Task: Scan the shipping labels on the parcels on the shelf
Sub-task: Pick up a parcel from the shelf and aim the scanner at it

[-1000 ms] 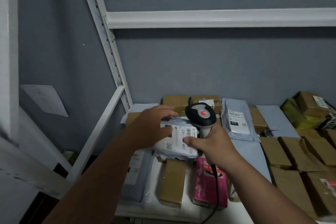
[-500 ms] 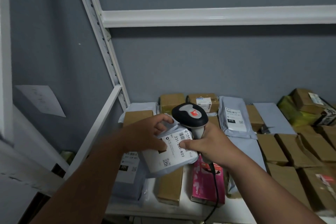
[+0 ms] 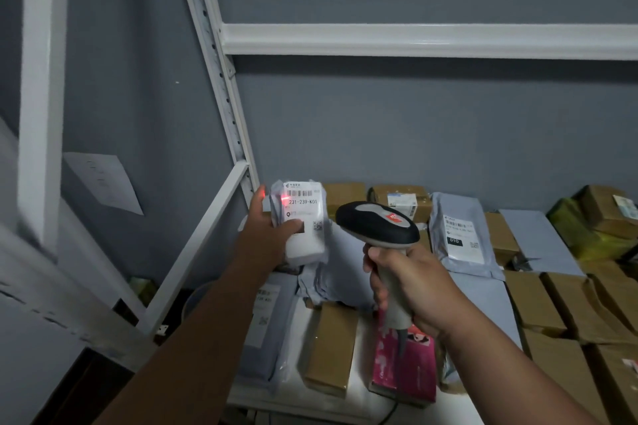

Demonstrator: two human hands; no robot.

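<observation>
Small grey poly parcel [image 3: 303, 224] held upright above the shelf [image 3: 331, 400] – left hand [image 3: 272, 231] gripping it, white label reading 231-239-K01, red scan glow, right hand [image 3: 411, 283] clasping barcode scanner [image 3: 378, 226] just beside.

One barcode scanner [image 3: 378, 225] shows, and two hands. One small white parcel [image 3: 303, 221] is held up. On the shelf [image 3: 345, 400] lie one pink box [image 3: 404, 366], about five grey mailer bags and many brown cardboard boxes, too crowded at the right to count exactly.
</observation>
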